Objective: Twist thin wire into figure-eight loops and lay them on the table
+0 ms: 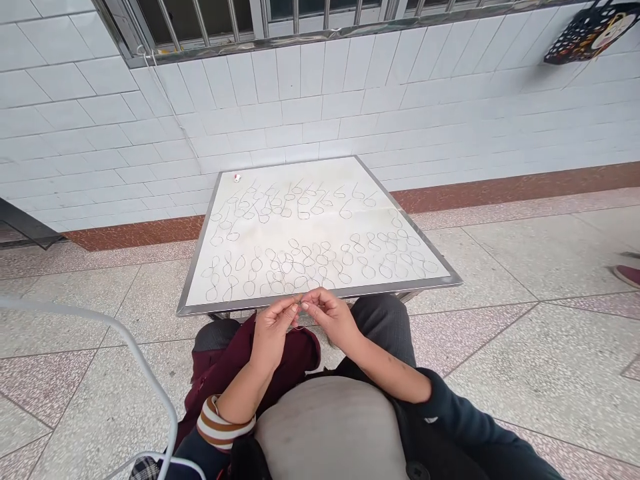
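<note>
My left hand (273, 325) and my right hand (332, 320) meet just in front of the table's near edge, their fingertips almost touching. Both are closed in a pinch on a thin wire (301, 327), of which only a small part shows below the fingers. On the white tabletop (270, 232) beyond them lie several wires twisted into figure-eight shapes (369, 272), mostly along the near half. Farther back are several wires with a single loop and a straight tail (345, 214).
A small red-and-white object (237, 178) sits at the table's far left corner. Behind the table stands a white tiled wall (300, 93) with a barred window. A pale curved tube (135, 353) is at my left. A dark basket (590, 33) hangs upper right; a person's shoe (627, 275) shows at the right.
</note>
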The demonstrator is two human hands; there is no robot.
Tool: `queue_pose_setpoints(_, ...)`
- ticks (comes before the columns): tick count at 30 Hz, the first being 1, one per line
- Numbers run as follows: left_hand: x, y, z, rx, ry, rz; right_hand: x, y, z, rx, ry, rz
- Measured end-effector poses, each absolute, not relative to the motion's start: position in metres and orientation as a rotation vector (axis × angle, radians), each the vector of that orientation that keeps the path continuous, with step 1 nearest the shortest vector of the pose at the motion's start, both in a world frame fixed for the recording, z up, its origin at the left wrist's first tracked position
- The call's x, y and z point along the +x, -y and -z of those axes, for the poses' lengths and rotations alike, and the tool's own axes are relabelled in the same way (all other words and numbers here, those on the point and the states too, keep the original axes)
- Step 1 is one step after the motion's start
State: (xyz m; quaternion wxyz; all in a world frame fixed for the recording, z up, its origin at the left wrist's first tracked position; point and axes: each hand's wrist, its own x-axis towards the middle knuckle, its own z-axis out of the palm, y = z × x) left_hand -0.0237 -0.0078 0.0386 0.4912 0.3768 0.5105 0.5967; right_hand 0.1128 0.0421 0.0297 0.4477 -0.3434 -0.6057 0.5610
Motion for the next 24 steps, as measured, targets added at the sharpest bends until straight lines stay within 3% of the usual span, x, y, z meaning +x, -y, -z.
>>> queue_pose_setpoints(24,-0.028,0.015,-0.037,0.704,-1.179,-1.461,0.109,-0.042,-0.013,-0.821,1.557,-1.574)
